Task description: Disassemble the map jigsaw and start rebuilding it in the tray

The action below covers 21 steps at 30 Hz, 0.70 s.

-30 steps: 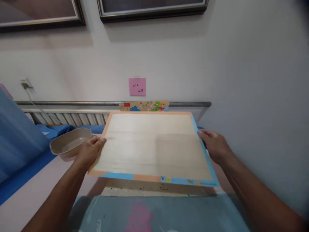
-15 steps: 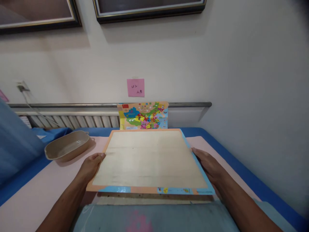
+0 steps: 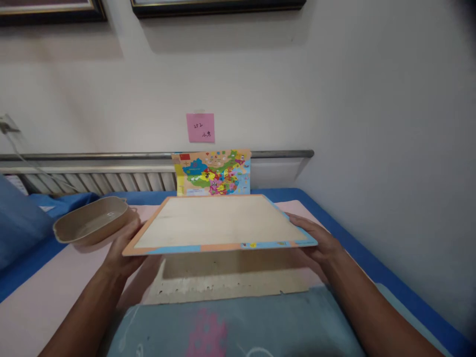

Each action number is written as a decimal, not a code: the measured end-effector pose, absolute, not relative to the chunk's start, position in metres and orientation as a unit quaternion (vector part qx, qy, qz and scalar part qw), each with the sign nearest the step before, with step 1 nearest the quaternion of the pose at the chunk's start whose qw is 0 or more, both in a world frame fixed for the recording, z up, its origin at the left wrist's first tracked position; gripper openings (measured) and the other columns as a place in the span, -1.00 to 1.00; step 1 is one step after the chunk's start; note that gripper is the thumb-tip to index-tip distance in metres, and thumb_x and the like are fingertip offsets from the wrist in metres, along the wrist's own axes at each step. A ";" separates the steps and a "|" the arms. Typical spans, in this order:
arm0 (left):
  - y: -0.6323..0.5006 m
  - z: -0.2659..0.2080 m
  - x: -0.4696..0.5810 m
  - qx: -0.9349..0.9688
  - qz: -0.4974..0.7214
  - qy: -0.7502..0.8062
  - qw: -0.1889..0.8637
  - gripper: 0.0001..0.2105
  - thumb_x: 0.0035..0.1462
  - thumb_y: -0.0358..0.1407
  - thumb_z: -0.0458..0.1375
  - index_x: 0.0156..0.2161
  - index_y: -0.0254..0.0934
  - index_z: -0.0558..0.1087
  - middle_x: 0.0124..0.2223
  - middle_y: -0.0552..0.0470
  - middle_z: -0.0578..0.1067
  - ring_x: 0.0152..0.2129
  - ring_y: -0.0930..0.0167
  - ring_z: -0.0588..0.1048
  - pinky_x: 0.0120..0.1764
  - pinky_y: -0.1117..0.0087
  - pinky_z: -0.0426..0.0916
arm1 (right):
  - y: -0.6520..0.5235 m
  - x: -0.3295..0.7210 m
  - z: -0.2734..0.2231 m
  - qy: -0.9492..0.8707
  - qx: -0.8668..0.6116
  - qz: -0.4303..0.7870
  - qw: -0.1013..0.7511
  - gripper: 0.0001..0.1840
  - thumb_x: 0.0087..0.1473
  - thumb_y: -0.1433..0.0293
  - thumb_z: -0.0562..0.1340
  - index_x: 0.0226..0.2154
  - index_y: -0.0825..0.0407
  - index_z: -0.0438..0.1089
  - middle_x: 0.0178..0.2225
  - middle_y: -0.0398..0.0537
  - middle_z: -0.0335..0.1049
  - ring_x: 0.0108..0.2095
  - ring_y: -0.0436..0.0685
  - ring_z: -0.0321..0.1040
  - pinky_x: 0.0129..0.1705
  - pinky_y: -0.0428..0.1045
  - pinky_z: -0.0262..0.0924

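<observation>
I'm seeing both hands, left hand (image 3: 124,253), right hand (image 3: 316,243), gripping the board (image 3: 219,223), now lifting flatter than before, pale sheet (image 3: 226,280) showing beneath.

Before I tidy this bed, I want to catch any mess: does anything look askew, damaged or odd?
The pale wooden board with orange and blue border is held tilted above the bed by the left hand and right hand. Under it lies a flat pale sheet with a ragged, notched near edge. Nothing looks spilled.
</observation>
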<state>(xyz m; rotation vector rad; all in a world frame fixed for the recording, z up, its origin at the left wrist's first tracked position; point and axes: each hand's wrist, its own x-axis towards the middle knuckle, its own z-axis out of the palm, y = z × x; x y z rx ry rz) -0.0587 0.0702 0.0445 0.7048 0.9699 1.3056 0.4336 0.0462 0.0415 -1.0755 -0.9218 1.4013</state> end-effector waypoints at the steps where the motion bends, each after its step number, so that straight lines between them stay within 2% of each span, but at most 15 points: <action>1: 0.070 0.047 -0.056 0.326 0.588 0.416 0.612 -0.82 0.15 -0.21 0.30 -0.26 -0.32 0.58 -0.33 -0.09 0.69 -0.46 0.29 0.63 -0.37 0.35 0.59 | 0.048 0.439 0.042 -0.383 -0.444 0.596 0.548 -0.69 0.07 0.30 0.42 -0.09 0.01 0.65 -0.23 0.02 0.71 -0.32 0.20 0.63 -0.24 0.02 0.56; 3: 0.069 0.047 -0.047 0.394 0.597 0.429 0.552 -0.77 0.14 -0.14 0.30 -0.26 -0.31 0.59 -0.29 -0.09 0.69 -0.46 0.31 0.60 -0.41 0.37 0.54 | 0.053 0.452 0.042 -0.362 -0.431 0.585 0.584 -0.72 0.14 0.35 0.38 -0.07 -0.01 0.64 -0.22 -0.02 0.71 -0.34 0.16 0.62 -0.26 -0.01 0.56; 5: 0.064 0.042 -0.033 0.497 0.531 0.489 0.481 -0.67 0.14 -0.04 0.30 -0.19 -0.30 0.63 -0.20 -0.13 0.71 -0.38 0.27 0.62 -0.36 0.33 0.52 | 0.057 0.466 0.040 -0.328 -0.426 0.555 0.635 -0.76 0.16 0.42 0.37 -0.10 -0.04 0.64 -0.13 -0.07 0.72 -0.22 0.12 0.64 -0.16 -0.06 0.56; 7: 0.055 0.034 -0.014 0.593 0.429 0.551 0.401 -0.55 0.16 0.06 0.27 -0.07 -0.27 0.66 -0.02 -0.18 0.71 -0.13 0.13 0.65 -0.12 0.20 0.56 | 0.060 0.479 0.037 -0.296 -0.429 0.532 0.667 -0.75 0.16 0.48 0.36 -0.11 -0.07 0.64 -0.05 -0.10 0.71 -0.12 0.11 0.65 -0.09 -0.08 0.55; 9: 0.043 0.027 0.007 0.671 0.348 0.562 0.336 -0.49 0.20 0.11 0.20 0.04 -0.23 0.65 0.15 -0.18 0.66 0.11 0.04 0.58 0.15 0.05 0.47 | 0.061 0.490 0.033 -0.280 -0.432 0.529 0.675 -0.74 0.18 0.49 0.35 -0.09 -0.05 0.64 -0.03 -0.06 0.71 -0.09 0.13 0.66 -0.08 -0.07 0.56; 10: 0.036 0.024 0.016 0.701 0.320 0.554 0.315 -0.48 0.23 0.11 0.16 0.08 -0.21 0.64 0.19 -0.16 0.63 0.16 0.04 0.55 0.21 0.02 0.42 | 0.061 0.495 0.031 -0.275 -0.433 0.528 0.677 -0.74 0.18 0.49 0.34 -0.09 -0.02 0.64 -0.04 -0.02 0.71 -0.10 0.15 0.66 -0.09 -0.06 0.57; 17: 0.016 0.017 0.031 0.765 0.258 0.536 0.247 -0.47 0.35 0.04 0.01 0.18 -0.23 0.57 0.24 -0.16 0.60 0.17 0.10 0.56 0.22 0.07 0.44 | 0.058 0.501 0.028 -0.234 -0.454 0.536 0.672 -0.79 0.18 0.59 0.29 -0.20 0.07 0.62 -0.22 0.06 0.72 -0.36 0.13 0.65 -0.30 -0.06 0.59; 21: 0.023 0.011 0.011 0.767 0.228 0.569 0.187 -0.45 0.37 0.00 -0.03 0.20 -0.28 0.56 0.26 -0.19 0.59 0.20 0.09 0.54 0.26 0.04 0.39 | 0.059 0.491 0.024 -0.222 -0.472 0.554 0.649 -0.81 0.14 0.60 0.32 -0.21 0.13 0.61 -0.30 0.15 0.70 -0.41 0.21 0.64 -0.36 -0.01 0.60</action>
